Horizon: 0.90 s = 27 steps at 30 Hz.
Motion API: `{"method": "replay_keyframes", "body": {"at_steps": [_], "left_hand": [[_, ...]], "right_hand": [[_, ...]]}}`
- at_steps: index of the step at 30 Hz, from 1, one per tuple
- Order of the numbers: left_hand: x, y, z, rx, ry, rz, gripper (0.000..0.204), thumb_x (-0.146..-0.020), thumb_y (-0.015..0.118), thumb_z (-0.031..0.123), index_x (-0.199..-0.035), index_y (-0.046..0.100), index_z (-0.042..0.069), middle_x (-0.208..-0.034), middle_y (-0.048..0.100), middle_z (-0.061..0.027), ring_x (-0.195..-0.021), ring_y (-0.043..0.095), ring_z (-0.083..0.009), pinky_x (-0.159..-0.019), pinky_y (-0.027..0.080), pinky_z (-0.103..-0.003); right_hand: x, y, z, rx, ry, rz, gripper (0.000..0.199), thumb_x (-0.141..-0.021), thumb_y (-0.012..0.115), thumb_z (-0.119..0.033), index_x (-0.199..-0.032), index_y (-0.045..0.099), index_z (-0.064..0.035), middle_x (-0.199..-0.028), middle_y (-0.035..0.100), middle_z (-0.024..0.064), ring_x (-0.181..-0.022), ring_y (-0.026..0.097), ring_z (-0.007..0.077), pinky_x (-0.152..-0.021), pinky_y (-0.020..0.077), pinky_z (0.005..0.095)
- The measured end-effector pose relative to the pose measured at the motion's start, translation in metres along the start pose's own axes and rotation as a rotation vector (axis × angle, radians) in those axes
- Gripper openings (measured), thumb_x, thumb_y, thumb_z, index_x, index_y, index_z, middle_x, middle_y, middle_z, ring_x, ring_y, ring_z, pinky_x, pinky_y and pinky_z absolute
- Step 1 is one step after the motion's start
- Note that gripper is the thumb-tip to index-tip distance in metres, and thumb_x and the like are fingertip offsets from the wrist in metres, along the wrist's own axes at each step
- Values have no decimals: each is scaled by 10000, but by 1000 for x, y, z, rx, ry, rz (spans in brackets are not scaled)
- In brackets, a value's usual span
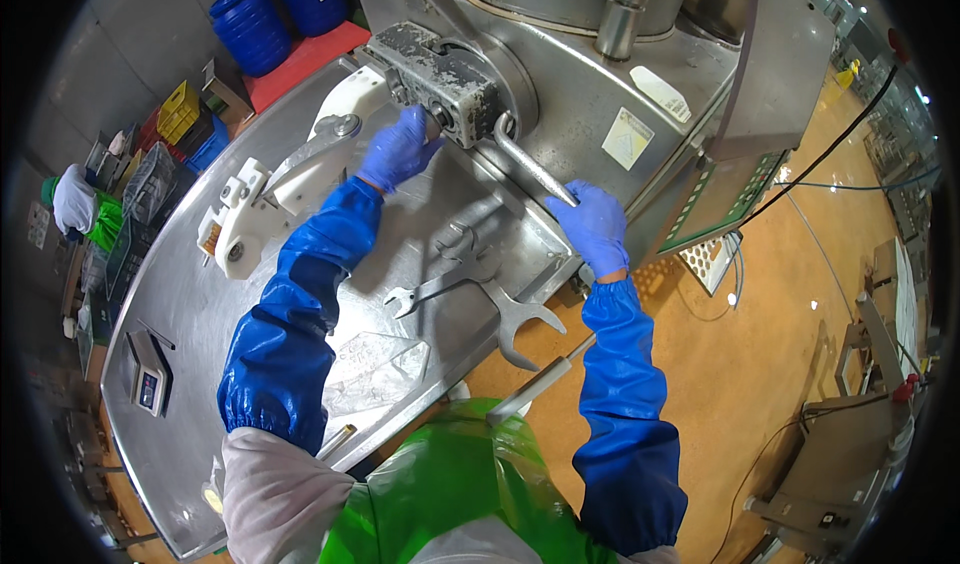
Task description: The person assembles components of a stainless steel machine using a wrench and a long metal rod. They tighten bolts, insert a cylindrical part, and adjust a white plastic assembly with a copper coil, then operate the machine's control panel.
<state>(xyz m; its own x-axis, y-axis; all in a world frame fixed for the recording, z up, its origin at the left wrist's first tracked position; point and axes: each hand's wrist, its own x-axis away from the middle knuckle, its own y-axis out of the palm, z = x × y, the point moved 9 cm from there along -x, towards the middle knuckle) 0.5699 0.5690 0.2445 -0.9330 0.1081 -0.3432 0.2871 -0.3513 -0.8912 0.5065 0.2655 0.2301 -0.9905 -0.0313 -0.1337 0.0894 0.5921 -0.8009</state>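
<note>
Grasping a wrench (532,167) beside the bench's (195,329) right edge, the right hand (592,227) is clenched while the left hand (398,151), its hold unclear, reaches a scuffed metal block (432,70) still mounted, work seemingly unfinished.

Right grip (592,226) round wrench (533,167); left grip (396,152) at grey machine block (440,76); spanners (512,313) on steel table (205,309).

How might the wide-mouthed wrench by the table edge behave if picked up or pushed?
The wide-mouthed wrench looks like thick solid metal, so it is probably stiff and fairly heavy. Its open end juts past the edge of the steel table, so an outward push could tip it off. Its flat shape makes rolling unlikely.
</note>
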Motion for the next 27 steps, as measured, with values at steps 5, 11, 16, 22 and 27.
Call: {"method": "replay_keyframes", "body": {"at_steps": [5,11,16,22,27], "left_hand": [[-2,34,-61,515,-471,-348,695,-938,302,609,-874,596,-18,-710,651,-200,-634,666,-293,-617,536,-386],[6,-11,28,-145,155,228,383,-842,628,373,-1020,568,39,-815,621,-200,-788,622,-407,-715,507,-466],[-20,-3,21,-160,72,108,324,-730,667,234,-950,552,26,-823,617,-215,-783,626,-401,-681,509,-475],[-27,5,21,-157,19,157,276,-722,655,232,-852,573,2,-796,625,-225,-749,629,-400,-678,514,-465],[-22,-2,31,-177,33,176,251,-699,665,216,-827,610,7,-778,641,-224,-730,643,-394,-661,525,-465]], "right_hand": [[3,-2,6,-3,-3,22,394,-751,706,-421,-961,709,-87,-846,693,149,-788,669,314,-720,509,399],[3,-3,4,12,20,3,403,-746,696,-411,-1005,700,-103,-896,692,153,-848,660,340,-747,509,407],[2,-2,2,18,19,13,392,-738,699,-412,-994,705,-115,-867,690,156,-823,659,345,-728,510,410],[3,-4,-1,16,-5,28,386,-736,701,-413,-983,708,-115,-829,688,153,-800,661,341,-726,508,409],[4,-7,0,17,10,41,383,-739,700,-408,-979,709,-110,-819,686,156,-798,661,338,-727,504,412]]}}
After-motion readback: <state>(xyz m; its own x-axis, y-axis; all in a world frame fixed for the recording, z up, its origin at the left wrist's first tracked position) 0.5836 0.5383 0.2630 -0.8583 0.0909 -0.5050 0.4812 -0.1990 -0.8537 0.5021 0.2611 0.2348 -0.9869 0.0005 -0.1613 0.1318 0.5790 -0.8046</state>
